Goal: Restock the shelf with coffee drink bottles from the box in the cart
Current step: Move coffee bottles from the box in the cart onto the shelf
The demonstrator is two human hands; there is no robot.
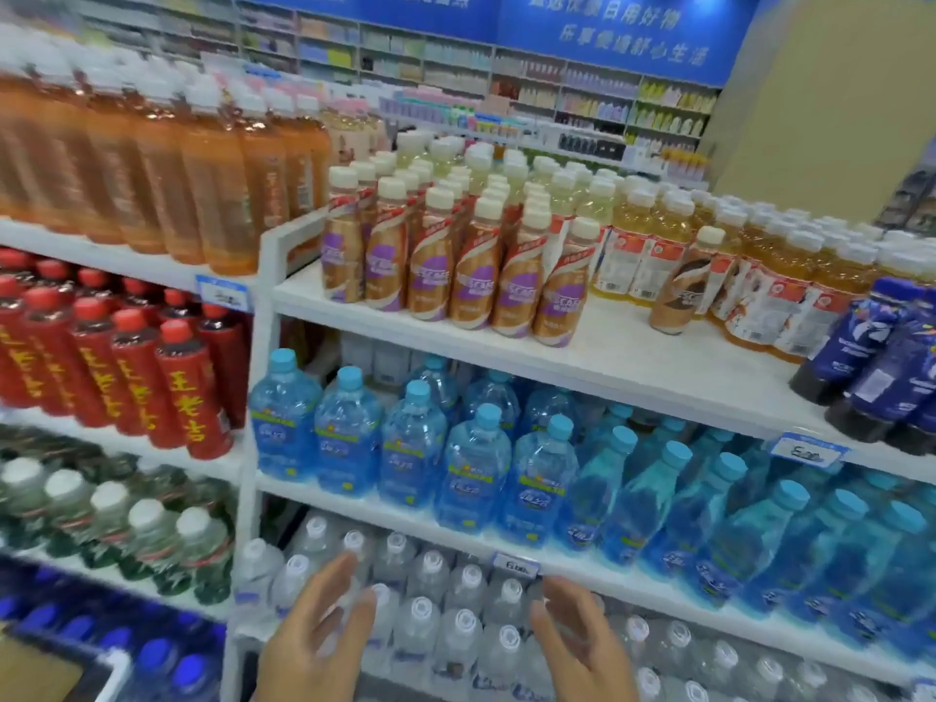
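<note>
Left hand [314, 646] low in frame, fingers loosely spread, empty, in front of clear water bottles [445, 630]. Above, coffee drink bottles [451, 271] with purple labels stand in rows on the white shelf [658, 362]. Right hand [582, 646] likewise relaxed, holding nothing; farther right a lone brown bottle [681, 288], possibly coffee too, label blurred.

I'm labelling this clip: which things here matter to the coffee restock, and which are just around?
Job: coffee bottles, white shelf, left hand, right hand, both empty.
Just around: red bottles, blue water bottles, clear water bottles, orange drink bottles.
</note>
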